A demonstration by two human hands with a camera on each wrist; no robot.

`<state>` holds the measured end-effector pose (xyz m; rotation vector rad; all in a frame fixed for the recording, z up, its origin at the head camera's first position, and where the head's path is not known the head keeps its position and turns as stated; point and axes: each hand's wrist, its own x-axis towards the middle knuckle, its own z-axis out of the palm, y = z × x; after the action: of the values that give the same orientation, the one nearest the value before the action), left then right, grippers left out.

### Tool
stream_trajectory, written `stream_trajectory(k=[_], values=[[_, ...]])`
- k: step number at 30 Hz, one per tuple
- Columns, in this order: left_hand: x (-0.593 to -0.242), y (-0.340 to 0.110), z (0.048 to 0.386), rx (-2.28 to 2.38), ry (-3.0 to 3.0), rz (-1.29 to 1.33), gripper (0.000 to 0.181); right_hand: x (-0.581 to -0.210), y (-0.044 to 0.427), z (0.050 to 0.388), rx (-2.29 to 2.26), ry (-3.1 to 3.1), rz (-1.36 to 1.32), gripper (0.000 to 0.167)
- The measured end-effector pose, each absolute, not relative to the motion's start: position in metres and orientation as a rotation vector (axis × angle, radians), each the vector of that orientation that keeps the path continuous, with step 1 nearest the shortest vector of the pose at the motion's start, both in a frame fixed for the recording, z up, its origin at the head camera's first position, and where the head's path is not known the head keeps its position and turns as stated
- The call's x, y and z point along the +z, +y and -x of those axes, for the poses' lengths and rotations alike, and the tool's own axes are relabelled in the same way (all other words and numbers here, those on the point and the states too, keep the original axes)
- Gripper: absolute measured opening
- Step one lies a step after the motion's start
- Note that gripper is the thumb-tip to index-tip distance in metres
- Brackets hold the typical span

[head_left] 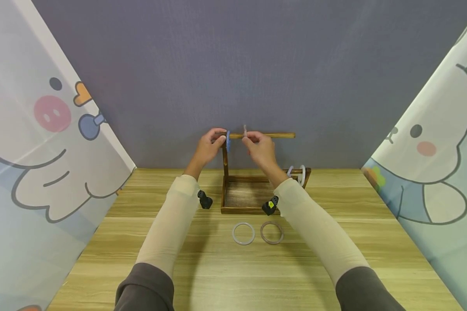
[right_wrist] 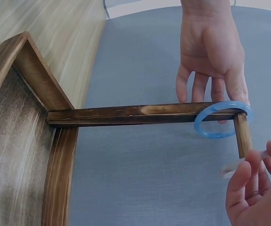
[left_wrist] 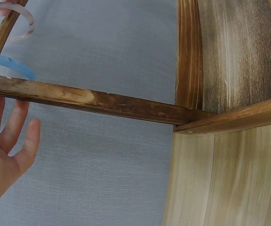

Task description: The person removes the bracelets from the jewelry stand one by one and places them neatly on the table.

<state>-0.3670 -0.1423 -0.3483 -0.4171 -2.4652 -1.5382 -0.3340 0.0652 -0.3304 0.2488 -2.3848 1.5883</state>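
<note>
Pinching one ring (head_left: 245, 129) in right grip (head_left: 261, 149), one stand (head_left: 225, 163) in left grip (head_left: 207, 149), near three hung rings (head_left: 228, 142), two tabletop rings (head_left: 233, 233).

Pale bangle (head_left: 245, 128) held upright (pinched); blue bangle (head_left: 228, 144) encircles bar (head_left: 284, 135).

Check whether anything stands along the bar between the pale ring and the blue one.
Nothing visible does: only bare bar lies between the pale ring, held by the right hand, and the blue ring.
</note>
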Motion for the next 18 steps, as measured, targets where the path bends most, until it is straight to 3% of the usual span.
stream_trajectory(k=[18], values=[[-0.35,-0.14,0.368,-1.536,-2.465,0.43,0.034,-0.334,0.082,0.333,1.605,-2.378,-0.243,0.028]])
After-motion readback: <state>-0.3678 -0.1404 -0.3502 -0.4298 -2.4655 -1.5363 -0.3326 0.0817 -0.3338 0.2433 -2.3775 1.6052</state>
